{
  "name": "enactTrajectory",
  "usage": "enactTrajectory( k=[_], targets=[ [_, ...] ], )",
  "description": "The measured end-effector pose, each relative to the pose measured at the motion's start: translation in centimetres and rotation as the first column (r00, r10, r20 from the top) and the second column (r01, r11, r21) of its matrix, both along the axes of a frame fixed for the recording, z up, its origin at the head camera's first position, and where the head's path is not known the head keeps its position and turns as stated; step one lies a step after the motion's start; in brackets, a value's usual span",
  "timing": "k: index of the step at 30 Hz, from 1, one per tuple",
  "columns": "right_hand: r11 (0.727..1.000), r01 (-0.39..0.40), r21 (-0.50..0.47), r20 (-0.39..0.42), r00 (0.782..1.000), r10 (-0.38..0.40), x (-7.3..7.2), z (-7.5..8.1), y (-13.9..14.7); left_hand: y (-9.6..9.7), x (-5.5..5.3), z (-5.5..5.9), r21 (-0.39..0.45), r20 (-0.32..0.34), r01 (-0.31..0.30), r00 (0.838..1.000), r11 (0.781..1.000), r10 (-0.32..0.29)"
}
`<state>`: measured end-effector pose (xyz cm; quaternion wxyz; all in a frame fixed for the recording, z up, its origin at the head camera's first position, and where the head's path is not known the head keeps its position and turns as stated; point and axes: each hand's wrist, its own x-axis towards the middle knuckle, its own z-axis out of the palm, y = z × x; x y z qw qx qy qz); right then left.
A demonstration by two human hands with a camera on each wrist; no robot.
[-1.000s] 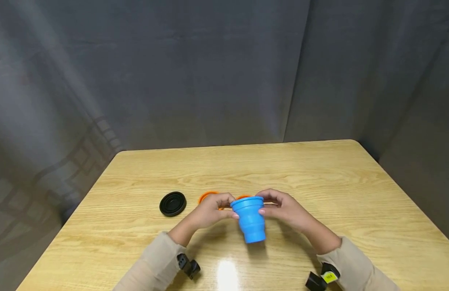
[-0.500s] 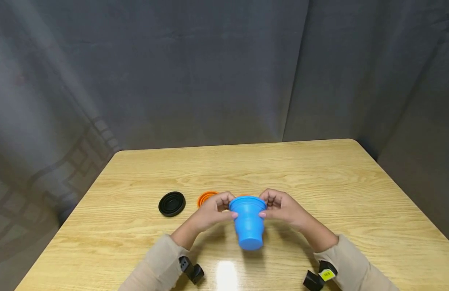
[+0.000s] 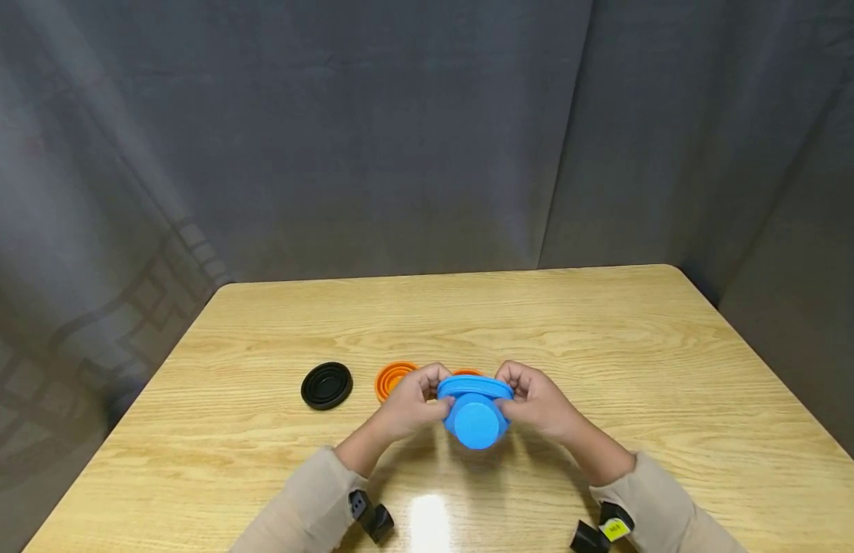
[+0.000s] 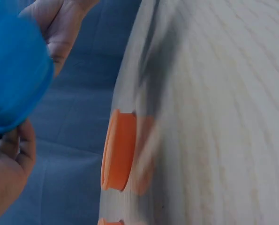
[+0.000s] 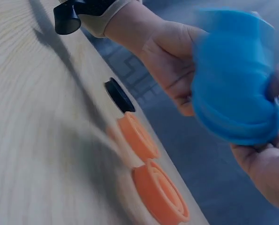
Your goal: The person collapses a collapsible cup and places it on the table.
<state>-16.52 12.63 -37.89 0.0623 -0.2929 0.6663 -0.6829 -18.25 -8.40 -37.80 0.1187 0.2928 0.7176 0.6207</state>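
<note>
Between both hands, above the table, is a blue collapsible cup (image 3: 477, 424), its flat base facing me and its rim away. My left hand (image 3: 413, 401) grips the rim's left side, with the thumb on the outer wall. On the opposite side my right hand (image 3: 537, 398) pinches the rim the same way. The cup's wall looks partly folded in the head view. It is blurred in the left wrist view, where the blue cup (image 4: 17, 70) fills the upper left corner, and in the right wrist view, where the cup (image 5: 235, 79) is at upper right.
On the wooden table (image 3: 607, 330) a flattened black collapsible cup (image 3: 326, 385) lies left of the hands. Two flattened orange cups lie behind them: one orange cup (image 3: 394, 376) beside the left hand, another orange cup (image 3: 467, 372) mostly hidden. A grey curtain (image 3: 372, 153) hangs behind.
The blue cup has tilted so its base turns toward me, and it looks shorter in the head view. Both hands keep hold of its rim, and the thumbs have moved inward.
</note>
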Motion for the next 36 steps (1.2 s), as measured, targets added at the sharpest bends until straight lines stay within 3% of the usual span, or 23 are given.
enactTrajectory(
  k=[3,6,10,14,18,21,24,27,31,33,36],
  targets=[
    [0.998,0.066,0.019,0.019,0.998,-0.067,0.0,-0.1,-0.2,0.2,0.0,-0.2,0.002,-0.004,-0.064,0.998,0.998,0.064],
    [0.996,0.086,0.027,0.054,0.995,-0.087,0.1,0.0,-0.2,0.2,-0.1,-0.4,-0.014,-0.033,-0.108,0.994,0.994,0.108],
    [0.997,-0.044,-0.066,0.051,0.998,0.048,0.0,-0.2,0.2,0.1,-0.1,-0.4,-0.016,-0.051,-0.172,0.984,0.985,0.171],
    [0.968,-0.190,-0.165,0.016,0.981,0.195,-0.1,-0.5,0.3,0.4,0.0,-0.3,0.050,-0.050,-0.250,0.966,0.967,0.253],
    [0.973,-0.164,-0.163,0.039,0.984,0.173,0.0,-0.7,0.2,1.0,0.1,-0.2,0.060,-0.061,-0.292,0.953,0.955,0.295],
    [0.990,-0.064,-0.122,0.068,0.995,0.073,0.1,-0.7,-0.1,1.2,0.0,-0.2,0.025,-0.048,-0.286,0.957,0.958,0.287],
    [0.996,0.039,-0.076,0.085,0.996,-0.032,0.4,-0.3,-0.5,1.0,-0.1,-0.3,0.031,0.007,-0.222,0.975,0.975,0.222],
    [0.992,0.112,-0.054,0.105,0.989,-0.106,0.6,0.2,-1.0,0.7,-0.2,-0.3,0.144,0.111,-0.104,0.990,0.984,0.089],
    [0.981,0.188,-0.044,0.118,0.976,-0.181,0.8,0.8,-1.5,0.3,-0.3,-0.3,0.258,0.195,-0.014,0.980,0.966,-0.038],
    [0.975,0.221,-0.036,0.109,0.970,-0.216,0.9,1.0,-1.7,0.3,-0.3,-0.3,0.238,0.184,-0.034,0.983,0.971,-0.010],
    [0.965,0.261,-0.015,0.091,0.962,-0.258,1.0,1.2,-2.0,0.3,-0.2,0.0,0.167,0.131,-0.106,0.988,0.980,0.085]
  ],
)
